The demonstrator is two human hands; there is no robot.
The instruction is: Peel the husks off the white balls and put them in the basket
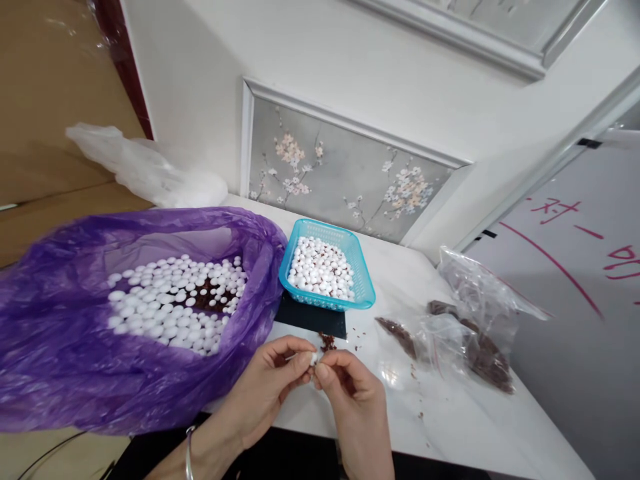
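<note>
The table's (460,427) near edge runs beneath the wrists at 6 o'clock from the small white ball (314,359); its far edge meets the wall under a picture (345,180) at 12. The board (555,280) bounds the side between 2 and 3, and room to move lies towards 4, over tabletop dotted with brown crumbs (421,415). The ball sits over the table between the two hands: the left hand (267,383) pinches it from 9 o'clock, the right hand (357,393) from 3, thumbs and fingertips closed on it. They cover much of it, so I cannot tell a long axis or which way it points. Just beyond the fingertips, between 1 and 2, is a brown heap (328,341). At 12 a blue basket (367,273), partly over a black mat (313,319), holds many white balls with brown bits among them. Between 9 and 10, a purple bag (55,373) gapes upward, with more white balls over dark brown stuff. Clear bags (453,337) near 3 contain brown material.
</note>
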